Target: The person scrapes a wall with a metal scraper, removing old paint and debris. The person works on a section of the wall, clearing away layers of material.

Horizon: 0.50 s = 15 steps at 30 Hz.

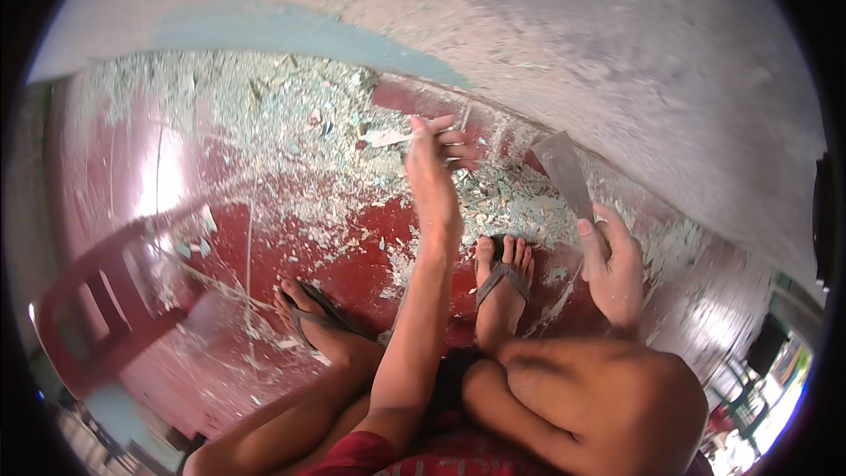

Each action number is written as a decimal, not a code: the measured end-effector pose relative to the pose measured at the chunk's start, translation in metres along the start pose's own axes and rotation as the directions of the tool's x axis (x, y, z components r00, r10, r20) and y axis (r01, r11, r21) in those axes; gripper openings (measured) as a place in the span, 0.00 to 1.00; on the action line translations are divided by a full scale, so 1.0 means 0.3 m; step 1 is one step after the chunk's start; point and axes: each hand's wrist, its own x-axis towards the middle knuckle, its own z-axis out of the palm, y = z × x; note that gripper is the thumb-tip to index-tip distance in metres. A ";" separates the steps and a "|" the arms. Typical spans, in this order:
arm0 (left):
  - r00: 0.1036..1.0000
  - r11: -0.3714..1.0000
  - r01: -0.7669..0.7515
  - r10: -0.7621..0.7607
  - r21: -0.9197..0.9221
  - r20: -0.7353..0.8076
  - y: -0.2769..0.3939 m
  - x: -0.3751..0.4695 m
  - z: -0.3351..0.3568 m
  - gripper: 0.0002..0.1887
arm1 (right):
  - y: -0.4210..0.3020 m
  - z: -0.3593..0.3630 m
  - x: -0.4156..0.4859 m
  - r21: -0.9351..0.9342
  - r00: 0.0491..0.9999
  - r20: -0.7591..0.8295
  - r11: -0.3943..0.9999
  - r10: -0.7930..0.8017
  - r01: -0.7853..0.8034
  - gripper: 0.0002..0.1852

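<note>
My right hand (615,264) grips a scraper with a flat, flared metal blade (565,168). Its blade points up and away from me, close to the base of the wall, and the fingers hide the handle. Ahead of me, my left hand (441,149) is over the littered floor with its fingers apart, slightly blurred. I see nothing held in it. Just left of that hand is a larger pale flake (386,138). Pale green and whitish paint chips (291,112) cover the red floor (357,238) around both hands, thickest along the wall.
The scraped wall (595,59) rises ahead, with a light blue patch (264,30) low on it. A red plastic chair (109,304) is at the left. My sandalled feet (502,277) rest among the debris. Green furniture (743,396) shows at the far right.
</note>
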 end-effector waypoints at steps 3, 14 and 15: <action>0.957 0.963 0.155 -0.091 -0.219 0.277 -0.048 -0.018 0.003 0.44 | 0.011 0.146 0.074 0.387 0.997 0.075 0.922 -0.035 0.003 0.10; 0.910 0.847 0.349 -0.205 -0.401 0.360 -0.126 0.046 0.088 0.24 | 0.012 0.308 0.251 0.418 0.954 0.301 0.899 0.000 -0.132 0.16; 0.907 0.816 0.371 -0.215 -0.443 0.363 -0.131 0.046 0.092 0.24 | 0.015 0.320 0.260 0.376 0.970 0.235 0.926 -0.068 -0.026 0.15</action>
